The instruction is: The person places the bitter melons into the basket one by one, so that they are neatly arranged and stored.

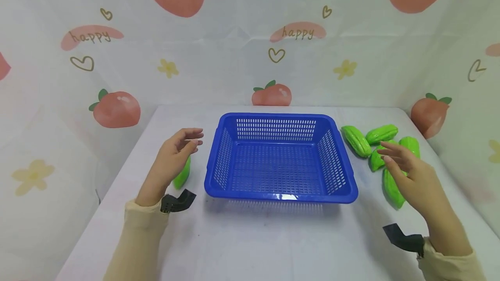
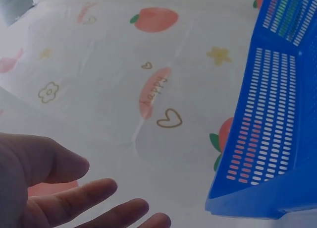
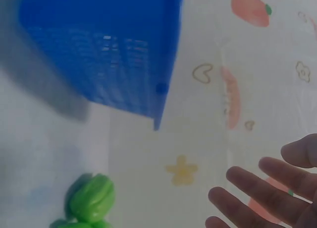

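Fruit-print cloth point(image 1: 230, 68) is hung behind a white desk point(image 1: 250, 246). Blue basket point(image 1: 281, 197) is set at centre frame, w/ one green piece point(image 1: 182, 176) at centre-left & a green cluster point(image 1: 356, 141) at right. Left grip point(image 1: 173, 155) & right grip point(image 1: 417, 179) are held near these, fingers loosely spread, nothing held. Step is judged pre-grasp, approx.; for a pick, fingers would need to be lowered & closed. Lone piece & cluster are part-hidden by the grips, so exact no. & any contact can't be told; cluster is cut off at bottom of R wrist view.
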{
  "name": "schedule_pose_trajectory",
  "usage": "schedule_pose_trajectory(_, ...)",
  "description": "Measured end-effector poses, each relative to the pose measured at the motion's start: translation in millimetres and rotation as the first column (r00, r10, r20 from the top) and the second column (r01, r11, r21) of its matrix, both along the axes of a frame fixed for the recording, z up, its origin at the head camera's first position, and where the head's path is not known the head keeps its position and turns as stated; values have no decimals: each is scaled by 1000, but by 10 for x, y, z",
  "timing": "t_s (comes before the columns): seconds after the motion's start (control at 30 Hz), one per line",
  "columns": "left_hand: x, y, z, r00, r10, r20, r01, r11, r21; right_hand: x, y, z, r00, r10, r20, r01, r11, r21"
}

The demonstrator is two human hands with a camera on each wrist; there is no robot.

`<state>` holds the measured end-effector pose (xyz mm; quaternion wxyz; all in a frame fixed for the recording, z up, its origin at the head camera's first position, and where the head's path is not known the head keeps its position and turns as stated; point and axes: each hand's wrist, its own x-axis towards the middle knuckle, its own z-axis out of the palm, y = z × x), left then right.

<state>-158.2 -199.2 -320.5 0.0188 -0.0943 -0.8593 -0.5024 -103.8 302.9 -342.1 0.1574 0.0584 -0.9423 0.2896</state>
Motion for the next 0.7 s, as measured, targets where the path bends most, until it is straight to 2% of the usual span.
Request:
schedule_pose_trajectory(0.13, -37, -26, -36, 1000, 4, 19, -5, 1000, 28, 14, 143, -97, 999, -38, -28, 38, 999, -10)
schedule_pose_trajectory(0.3, -92, -54, -115, 998, 11, 59, -12, 1000, 26, 24, 253, -196, 998, -37, -59, 33, 997, -75)
schedule_pose_trajectory(0.5, -176, -71, -208, 997, -1, 80, -1, 1000, 23, 33, 368, -298, 996, -89, -9, 88, 993, -73)
schedule_pose_trajectory(0.7, -239, -93, -300, 990, -30, 136, 29, 1000, 10, 47, 481, -402, 997, -79, 24, 81, 990, -115)
